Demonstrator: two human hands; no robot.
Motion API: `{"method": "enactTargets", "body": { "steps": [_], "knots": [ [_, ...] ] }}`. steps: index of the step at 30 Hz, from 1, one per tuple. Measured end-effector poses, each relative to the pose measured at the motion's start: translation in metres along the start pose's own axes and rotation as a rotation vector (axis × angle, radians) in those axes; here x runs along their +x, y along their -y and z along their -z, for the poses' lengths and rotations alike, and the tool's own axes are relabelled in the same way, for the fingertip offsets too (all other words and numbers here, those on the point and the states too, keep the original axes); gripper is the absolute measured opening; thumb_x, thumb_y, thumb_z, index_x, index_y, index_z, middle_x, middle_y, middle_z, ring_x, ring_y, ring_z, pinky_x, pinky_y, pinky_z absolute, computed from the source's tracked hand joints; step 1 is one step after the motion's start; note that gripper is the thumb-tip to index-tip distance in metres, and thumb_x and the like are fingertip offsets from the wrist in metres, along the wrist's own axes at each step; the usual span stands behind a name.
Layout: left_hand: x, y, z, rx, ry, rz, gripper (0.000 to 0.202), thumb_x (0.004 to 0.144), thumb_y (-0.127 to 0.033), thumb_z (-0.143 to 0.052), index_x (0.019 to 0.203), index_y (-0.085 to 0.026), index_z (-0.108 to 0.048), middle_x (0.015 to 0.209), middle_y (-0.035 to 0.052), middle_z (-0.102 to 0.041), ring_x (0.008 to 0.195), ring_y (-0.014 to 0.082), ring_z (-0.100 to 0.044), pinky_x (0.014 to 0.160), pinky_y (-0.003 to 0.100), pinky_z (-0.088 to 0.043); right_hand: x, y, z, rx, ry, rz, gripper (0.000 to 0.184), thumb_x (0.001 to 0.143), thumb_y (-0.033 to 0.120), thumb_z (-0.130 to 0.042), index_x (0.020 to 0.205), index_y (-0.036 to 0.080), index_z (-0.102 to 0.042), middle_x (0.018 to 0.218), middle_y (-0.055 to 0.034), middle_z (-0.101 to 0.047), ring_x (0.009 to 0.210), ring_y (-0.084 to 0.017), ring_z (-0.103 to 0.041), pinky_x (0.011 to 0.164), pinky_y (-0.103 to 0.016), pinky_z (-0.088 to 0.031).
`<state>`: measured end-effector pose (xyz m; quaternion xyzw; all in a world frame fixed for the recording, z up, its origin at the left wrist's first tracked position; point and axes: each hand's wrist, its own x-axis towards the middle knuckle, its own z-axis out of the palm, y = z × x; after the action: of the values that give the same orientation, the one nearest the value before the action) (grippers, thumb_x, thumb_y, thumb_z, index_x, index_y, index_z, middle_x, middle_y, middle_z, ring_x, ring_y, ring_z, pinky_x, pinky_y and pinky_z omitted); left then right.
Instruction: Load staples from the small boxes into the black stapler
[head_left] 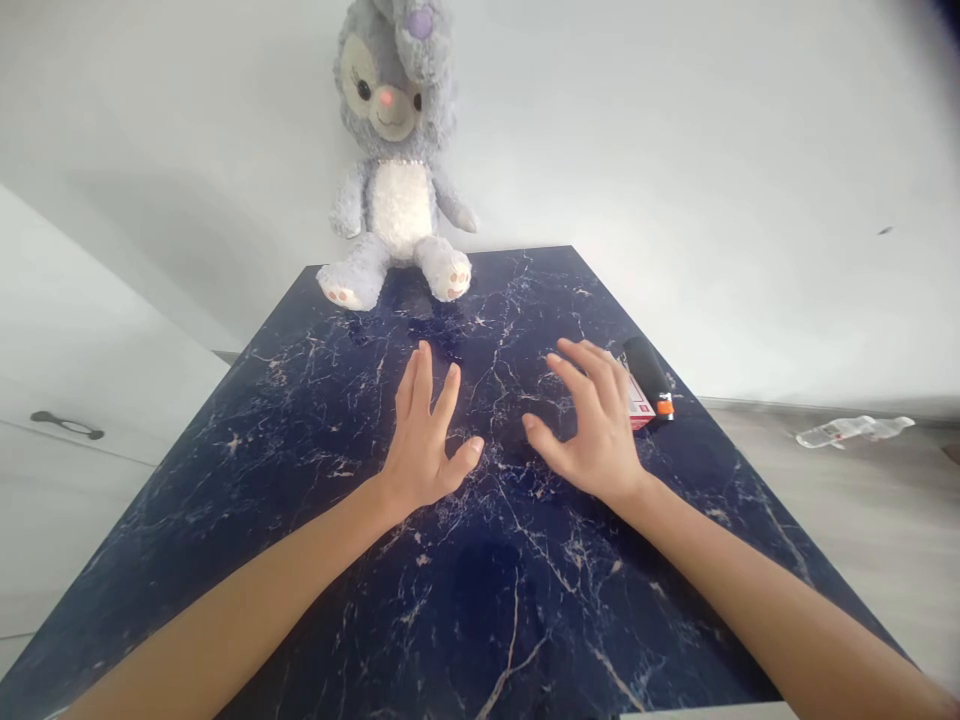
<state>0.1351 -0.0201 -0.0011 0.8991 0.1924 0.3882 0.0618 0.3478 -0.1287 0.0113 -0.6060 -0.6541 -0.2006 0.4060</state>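
Observation:
My left hand (424, 435) lies flat over the middle of a dark blue marble table (300, 520), fingers stretched forward and together, thumb out, holding nothing. My right hand (592, 420) hovers just to its right, fingers spread and slightly curled, empty. Its fingertips are close to a small red and white box (640, 406) near the table's right edge. A black lighter with an orange end (651, 377) lies beside that box. A grey and white plush rabbit (397, 150) sits upright at the table's far edge against the white wall.
A white cabinet with a dark handle (67, 425) stands to the left. On the light floor at right lies a clear plastic bottle (851, 431).

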Motion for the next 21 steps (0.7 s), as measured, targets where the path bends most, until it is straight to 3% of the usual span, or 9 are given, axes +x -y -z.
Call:
{"method": "enactTargets", "body": {
  "steps": [3, 6, 9, 12, 17, 21],
  "knots": [
    [0.0, 0.0, -0.001, -0.002, -0.006, 0.003, 0.078, 0.101, -0.051, -0.041, 0.164, -0.034, 0.002, 0.172, 0.0036, 0.011, 0.156, 0.0412, -0.001, 0.121, 0.067, -0.013, 0.008, -0.014, 0.007, -0.216, -0.05, -0.172, 0.059, 0.093, 0.038, -0.055, 0.15, 0.028, -0.039, 0.155, -0.0134, -0.039, 0.147, -0.042, -0.029, 0.114, -0.069, -0.029],
    [-0.002, 0.001, -0.004, 0.019, 0.012, 0.022, 0.08, 0.1, -0.046, -0.046, 0.164, -0.032, -0.001, 0.172, 0.0061, 0.007, 0.156, 0.0417, -0.006, 0.12, 0.067, -0.017, 0.014, -0.039, 0.017, -0.398, 0.085, -0.398, 0.066, 0.094, 0.045, -0.05, 0.153, 0.023, -0.034, 0.161, -0.0192, -0.025, 0.147, -0.05, -0.023, 0.107, -0.075, -0.032],
    [-0.003, 0.003, -0.005, 0.046, 0.026, 0.044, 0.08, 0.098, -0.04, -0.051, 0.164, -0.029, -0.007, 0.172, 0.0112, -0.004, 0.154, 0.0414, -0.015, 0.119, 0.065, -0.023, 0.014, -0.066, 0.026, -0.451, 0.41, -0.63, 0.082, 0.09, 0.056, -0.051, 0.158, 0.018, -0.025, 0.152, -0.0306, -0.034, 0.128, -0.055, -0.048, 0.09, -0.07, -0.046],
    [-0.003, 0.003, -0.005, 0.06, 0.027, 0.06, 0.077, 0.098, -0.037, -0.053, 0.163, -0.028, -0.014, 0.169, 0.0146, -0.017, 0.152, 0.0393, -0.023, 0.118, 0.061, -0.028, 0.014, -0.079, 0.032, -0.453, 0.596, -0.716, 0.088, 0.088, 0.057, -0.054, 0.16, 0.02, -0.021, 0.135, -0.0295, -0.051, 0.108, -0.049, -0.063, 0.082, -0.061, -0.052],
    [-0.003, 0.001, -0.004, 0.066, 0.044, 0.096, 0.067, 0.099, -0.034, -0.052, 0.159, -0.026, -0.024, 0.163, 0.0169, -0.03, 0.148, 0.0363, -0.032, 0.117, 0.059, -0.031, 0.025, -0.056, 0.023, -0.393, 0.609, -0.675, 0.085, 0.086, 0.051, -0.057, 0.159, 0.026, -0.023, 0.131, -0.0229, -0.056, 0.104, -0.045, -0.065, 0.083, -0.057, -0.052],
    [-0.003, 0.008, 0.004, 0.071, 0.029, 0.137, 0.06, 0.099, -0.031, -0.052, 0.155, -0.024, -0.031, 0.159, 0.0165, -0.038, 0.146, 0.0341, -0.036, 0.118, 0.057, -0.032, 0.043, -0.016, -0.01, -0.257, 0.625, -0.588, 0.084, 0.085, 0.048, -0.061, 0.159, 0.027, -0.026, 0.131, -0.0221, -0.056, 0.101, -0.043, -0.066, 0.082, -0.053, -0.052]
  ]
}}
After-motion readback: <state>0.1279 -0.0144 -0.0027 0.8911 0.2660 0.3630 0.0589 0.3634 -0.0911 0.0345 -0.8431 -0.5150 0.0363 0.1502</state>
